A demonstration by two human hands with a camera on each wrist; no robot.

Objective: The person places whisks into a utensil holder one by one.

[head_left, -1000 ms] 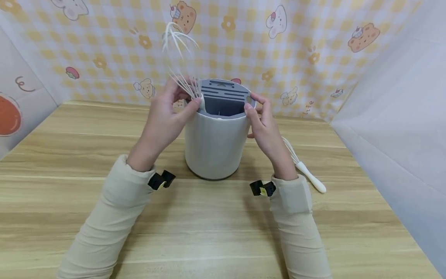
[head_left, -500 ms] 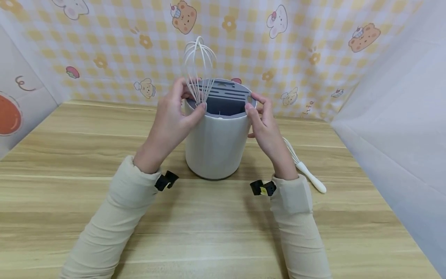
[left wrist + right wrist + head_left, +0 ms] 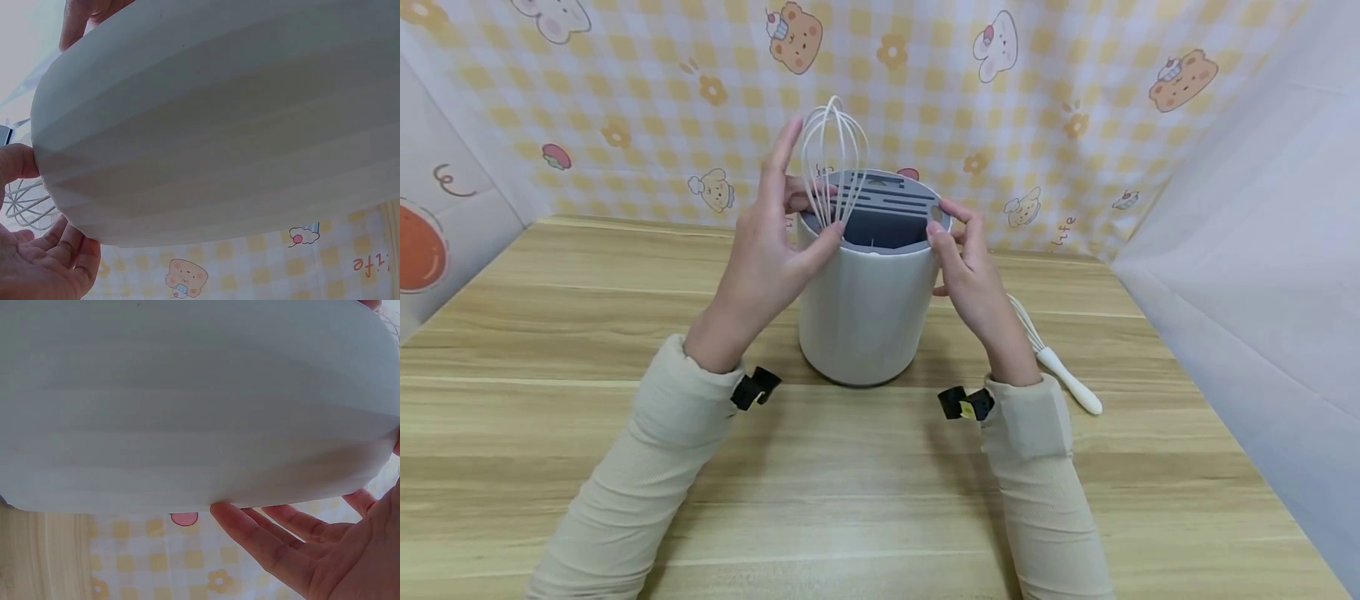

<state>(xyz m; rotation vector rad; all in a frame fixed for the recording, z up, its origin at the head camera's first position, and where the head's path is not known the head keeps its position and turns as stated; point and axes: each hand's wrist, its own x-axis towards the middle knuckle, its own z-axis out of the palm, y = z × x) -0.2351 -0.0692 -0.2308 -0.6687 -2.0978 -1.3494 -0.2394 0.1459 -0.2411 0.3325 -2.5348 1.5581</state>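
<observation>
A white utensil holder (image 3: 861,317) with a grey slotted top stands upright on the table. In its left opening a whisk (image 3: 824,167) is upright, wires up and handle hidden inside. My left hand (image 3: 756,250) has its thumb at the rim by the base of the wires. Its index finger points up beside them, and the other fingers are partly hidden behind the whisk. With the thumb on the rim and fingers along the outer wall, my right hand (image 3: 973,279) grips the holder's right side. The holder's wall fills most of both wrist views.
A smaller white-handled whisk (image 3: 1067,379) lies on the wooden table (image 3: 850,500), right of the holder and partly behind my right wrist. Behind the table hangs a yellow checked curtain (image 3: 895,100), with a pale wall (image 3: 1247,225) on the right.
The whisk has swung from leaning left to upright and sunk lower into the holder. My left index finger has lifted off and straightened upward. The right hand has stayed in place.
</observation>
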